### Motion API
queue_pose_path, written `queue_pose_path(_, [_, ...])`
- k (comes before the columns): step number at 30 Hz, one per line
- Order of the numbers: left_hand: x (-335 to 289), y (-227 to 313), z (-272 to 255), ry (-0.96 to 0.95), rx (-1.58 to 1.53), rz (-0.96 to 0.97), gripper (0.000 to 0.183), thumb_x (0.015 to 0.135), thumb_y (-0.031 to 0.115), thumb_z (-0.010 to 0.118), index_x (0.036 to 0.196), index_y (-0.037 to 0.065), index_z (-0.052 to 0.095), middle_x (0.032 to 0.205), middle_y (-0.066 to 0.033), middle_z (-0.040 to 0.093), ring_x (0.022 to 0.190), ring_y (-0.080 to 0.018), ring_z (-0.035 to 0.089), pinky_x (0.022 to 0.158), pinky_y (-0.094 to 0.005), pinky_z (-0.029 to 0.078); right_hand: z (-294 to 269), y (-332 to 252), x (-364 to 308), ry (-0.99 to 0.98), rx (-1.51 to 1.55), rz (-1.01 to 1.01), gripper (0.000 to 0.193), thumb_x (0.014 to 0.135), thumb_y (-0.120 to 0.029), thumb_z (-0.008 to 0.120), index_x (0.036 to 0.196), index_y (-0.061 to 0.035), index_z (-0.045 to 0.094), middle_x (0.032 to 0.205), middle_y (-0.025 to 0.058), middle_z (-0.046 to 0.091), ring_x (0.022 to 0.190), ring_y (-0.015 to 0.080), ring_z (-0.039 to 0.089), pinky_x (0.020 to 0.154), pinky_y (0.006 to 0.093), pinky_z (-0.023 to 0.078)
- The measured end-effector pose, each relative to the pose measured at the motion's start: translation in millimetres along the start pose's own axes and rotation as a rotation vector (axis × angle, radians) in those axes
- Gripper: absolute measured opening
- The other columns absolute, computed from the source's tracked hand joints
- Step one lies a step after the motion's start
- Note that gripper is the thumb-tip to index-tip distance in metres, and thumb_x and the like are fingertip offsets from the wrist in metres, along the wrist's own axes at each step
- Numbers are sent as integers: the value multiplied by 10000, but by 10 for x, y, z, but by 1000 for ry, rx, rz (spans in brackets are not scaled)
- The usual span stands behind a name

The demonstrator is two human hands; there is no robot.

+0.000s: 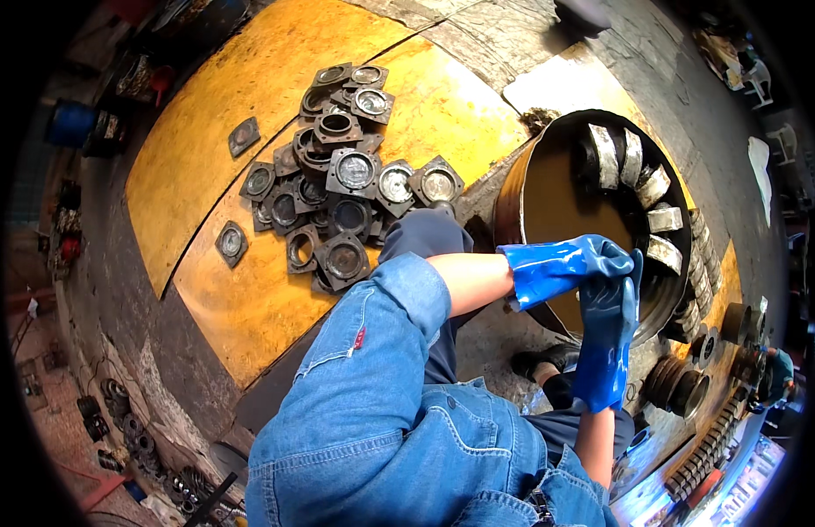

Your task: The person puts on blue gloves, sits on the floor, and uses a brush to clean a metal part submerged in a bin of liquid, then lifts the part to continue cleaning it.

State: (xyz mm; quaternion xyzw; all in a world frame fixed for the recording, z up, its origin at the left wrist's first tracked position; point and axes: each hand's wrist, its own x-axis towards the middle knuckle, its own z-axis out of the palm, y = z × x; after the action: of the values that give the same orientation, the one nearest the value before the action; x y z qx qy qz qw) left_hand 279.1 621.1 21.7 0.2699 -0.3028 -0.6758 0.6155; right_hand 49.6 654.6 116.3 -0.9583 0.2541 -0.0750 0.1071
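Both my hands wear wet, shiny blue rubber gloves and meet over the right part of a large round metal tub point(510, 198). My left hand point(601, 256) is closed, its fingers curled against the fingers of my right hand point(608, 303). My right hand points up and away from me with its fingers bent together, also closed. Whether anything small lies between them is hidden. Murky brown liquid point(557, 189) fills the tub. Along its far right inner side stand several curved, silvery metal-faced blocks point(651, 186), the nearest just beyond my gloves.
Left of the tub, a pile of square metal flanges with round centres point(353, 171) lies on yellow floor plates point(223, 316). Two flanges lie apart from it. Ring-shaped parts point(675, 386) and a row of ribbed metal pieces point(706, 448) are at the lower right.
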Motion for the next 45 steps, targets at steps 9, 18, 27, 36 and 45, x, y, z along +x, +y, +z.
queue_pose_path(9, [107, 113, -257, -21, 78, 60, 434, 998, 255, 773, 1332, -8, 684, 1218, -161, 760, 1127, -233, 718, 1010, -371, 573, -65, -126, 46, 47, 165, 79, 431, 881, -88, 705, 1308, -43, 673, 1304, 233, 674, 1219, 436, 631, 1036, 486, 516])
queue_pose_path(18, [26, 95, 100, -311, 189, -184, 435, 1051, 351, 683, 1273, -23, 699, 1194, -158, 764, 1122, -260, 725, 1002, -390, 584, 57, -91, 131, 120, 573, 285, 422, 882, -105, 709, 1301, -57, 685, 1301, 215, 690, 1229, 421, 640, 1062, 488, 512])
queue_pose_path(27, [134, 75, -254, 215, 194, -237, 679, 1030, 488, 668, 1559, 104, 484, 1471, -148, 632, 1268, -279, 656, 1021, -412, 550, -17, 459, 429, 255, -1, -68, 423, 892, -187, 735, 1290, -52, 691, 1286, 204, 711, 1244, 391, 656, 1067, 471, 531])
queue_pose_path(36, [479, 562, -422, 630, 429, -52, 725, 1116, 348, 558, 1687, 64, 213, 1719, -162, 308, 1528, -357, 403, 1238, -450, 376, 281, 1210, 300, 393, 888, 687, 598, 933, -278, 704, 1468, -35, 593, 1342, 196, 709, 1292, 310, 665, 1119, 411, 499])
queue_pose_path(45, [1340, 543, -881, 611, 559, -186, 1004, 968, 615, 669, 1696, 96, 213, 1712, -140, 336, 1529, -316, 354, 1237, -512, 289, 322, 1417, 325, 430, 833, 703, 568, 937, -295, 703, 1454, -83, 596, 1307, 202, 711, 1241, 373, 673, 1091, 446, 517])
